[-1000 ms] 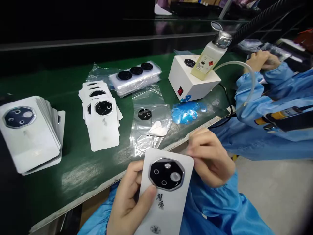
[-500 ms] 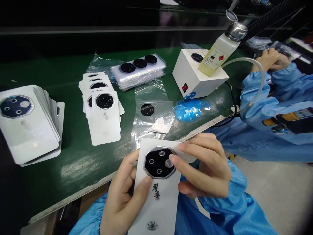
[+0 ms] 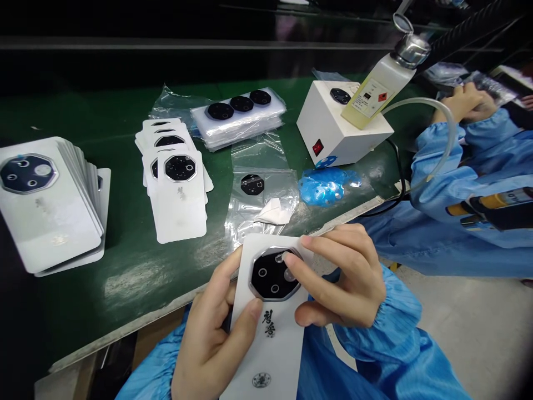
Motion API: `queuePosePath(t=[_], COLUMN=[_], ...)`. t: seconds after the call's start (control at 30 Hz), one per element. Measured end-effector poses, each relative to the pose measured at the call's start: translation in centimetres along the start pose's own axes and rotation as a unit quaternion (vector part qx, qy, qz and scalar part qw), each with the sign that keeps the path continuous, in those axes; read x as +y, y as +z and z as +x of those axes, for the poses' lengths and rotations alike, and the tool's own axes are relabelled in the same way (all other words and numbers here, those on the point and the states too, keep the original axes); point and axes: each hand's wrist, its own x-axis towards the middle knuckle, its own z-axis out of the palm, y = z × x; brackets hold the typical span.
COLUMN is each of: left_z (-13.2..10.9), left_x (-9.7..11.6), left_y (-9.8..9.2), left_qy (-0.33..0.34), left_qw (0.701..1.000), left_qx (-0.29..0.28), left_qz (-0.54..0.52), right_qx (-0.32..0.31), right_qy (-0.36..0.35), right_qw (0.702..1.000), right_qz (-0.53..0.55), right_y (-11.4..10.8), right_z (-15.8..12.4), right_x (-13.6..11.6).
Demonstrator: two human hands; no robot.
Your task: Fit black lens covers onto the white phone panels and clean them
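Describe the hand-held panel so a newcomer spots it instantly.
Find the green bench, then the left hand before its near edge. That hand holds a white panel with a black octagonal plate. Unlike the stacked panels, it is handheld, and its black lettering looks bolder.

So the panel is white with black lettering and a dark emblem, and its camera plate is black with a silvery rim. Bench top's green with pale scuffs, sleeves are bright blue, and the white box has a red switch.
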Motion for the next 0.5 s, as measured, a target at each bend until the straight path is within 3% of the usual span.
queuePosePath(t=[0.37,0.5], left_z=[0.28,0.51], left_x=[0.31,0.15], left_y=[-0.32,-0.28], left_qy=[-0.051,-0.024], left_qw=[0.998,0.998], left_qx=[-0.021,-0.04], left_qz=[-0.014,0.03], right_qx=[0.018,-0.01], right_qy=[0.017,0.052], right_qw=[0.999,0.997], right_qz=[0.023,0.053], right_y=[0.82,0.67], right_z=[-0.17,-0.19], right_x=[0.11,0.23])
